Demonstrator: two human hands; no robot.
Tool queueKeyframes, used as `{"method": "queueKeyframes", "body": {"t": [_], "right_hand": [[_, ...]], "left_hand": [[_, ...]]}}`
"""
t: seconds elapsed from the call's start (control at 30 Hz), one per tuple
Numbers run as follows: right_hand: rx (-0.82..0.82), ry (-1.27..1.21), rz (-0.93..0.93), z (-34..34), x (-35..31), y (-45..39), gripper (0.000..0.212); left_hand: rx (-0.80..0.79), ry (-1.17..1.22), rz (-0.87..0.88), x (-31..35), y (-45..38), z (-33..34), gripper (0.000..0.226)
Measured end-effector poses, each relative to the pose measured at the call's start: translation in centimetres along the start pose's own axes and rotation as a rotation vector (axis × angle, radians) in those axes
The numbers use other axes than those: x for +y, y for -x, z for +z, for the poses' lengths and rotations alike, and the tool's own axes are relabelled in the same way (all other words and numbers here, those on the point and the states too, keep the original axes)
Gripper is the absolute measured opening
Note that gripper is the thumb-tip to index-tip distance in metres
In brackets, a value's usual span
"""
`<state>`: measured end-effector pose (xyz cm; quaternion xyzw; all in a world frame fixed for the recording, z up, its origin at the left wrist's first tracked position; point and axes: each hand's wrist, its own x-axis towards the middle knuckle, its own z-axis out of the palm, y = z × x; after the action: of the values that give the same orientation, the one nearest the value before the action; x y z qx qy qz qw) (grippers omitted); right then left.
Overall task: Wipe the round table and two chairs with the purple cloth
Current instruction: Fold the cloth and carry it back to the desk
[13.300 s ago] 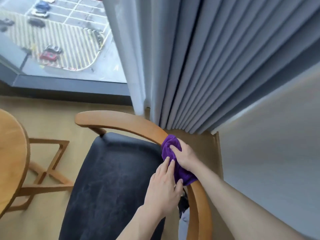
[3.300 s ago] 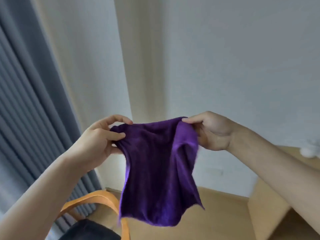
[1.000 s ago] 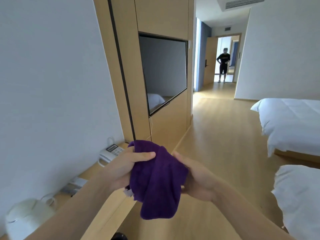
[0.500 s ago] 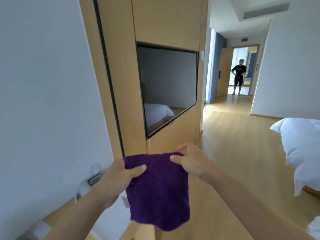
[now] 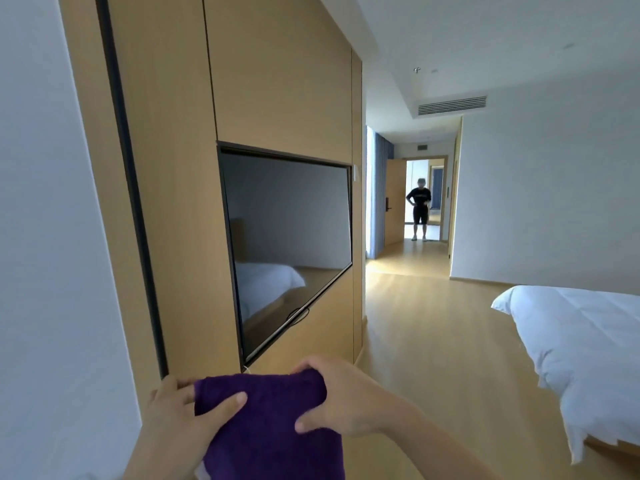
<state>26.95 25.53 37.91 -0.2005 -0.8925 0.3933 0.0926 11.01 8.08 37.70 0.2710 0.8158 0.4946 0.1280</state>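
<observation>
The purple cloth (image 5: 273,427) hangs folded at the bottom of the view, held up in front of me by both hands. My left hand (image 5: 180,424) grips its left top corner, thumb laid across the front. My right hand (image 5: 339,400) grips the right top corner, fingers curled over the upper edge and thumb on the front. The cloth's lower part runs out of the frame. The round table and the chairs are out of view.
A wood-panelled wall with a dark TV screen (image 5: 287,247) stands just ahead on the left. A white bed (image 5: 581,344) fills the right. Bare wooden floor (image 5: 433,327) runs down the middle to an open door, where a person (image 5: 419,209) stands.
The view has tilted up and drawn closer to the TV wall, so the cloth and hands sit lower in frame. Both hands still hold the cloth's top corners.
</observation>
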Motion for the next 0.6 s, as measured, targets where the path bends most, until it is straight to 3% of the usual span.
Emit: {"method": "queueKeyframes", "body": {"t": [0.1,0.17,0.27,0.37,0.43,0.5,0.6], "right_hand": [[0.171,0.14,-0.106,0.1,-0.7,-3.2,0.021],[0.189,0.142,-0.153,0.2,-0.9,-5.3,0.019],[0.125,-0.109,-0.142,0.7,-1.3,-9.0,0.015],[0.027,-0.449,-0.102,2.6,-1.5,-13.4,0.02],[-0.036,-0.683,-0.085,4.3,-1.5,-16.5,0.009],[-0.093,-0.84,-0.034,5.6,-1.6,-19.3,0.01],[-0.255,-0.874,0.038,6.7,-1.8,-23.2,0.021]], "left_hand": [[0.034,0.022,0.097,-0.7,-2.3,-1.0,0.044],[-0.013,0.098,0.129,-1.5,-3.4,-2.0,0.043],[-0.196,0.347,0.089,-2.7,-5.5,-3.4,0.04],[-0.265,0.598,0.02,-4.9,-7.7,-4.4,0.049],[-0.271,0.732,0.006,-6.6,-8.9,-4.9,0.056],[-0.284,0.788,0.033,-8.1,-9.6,-5.1,0.061],[-0.28,0.702,0.061,-9.8,-10.6,-4.6,0.059]]}}
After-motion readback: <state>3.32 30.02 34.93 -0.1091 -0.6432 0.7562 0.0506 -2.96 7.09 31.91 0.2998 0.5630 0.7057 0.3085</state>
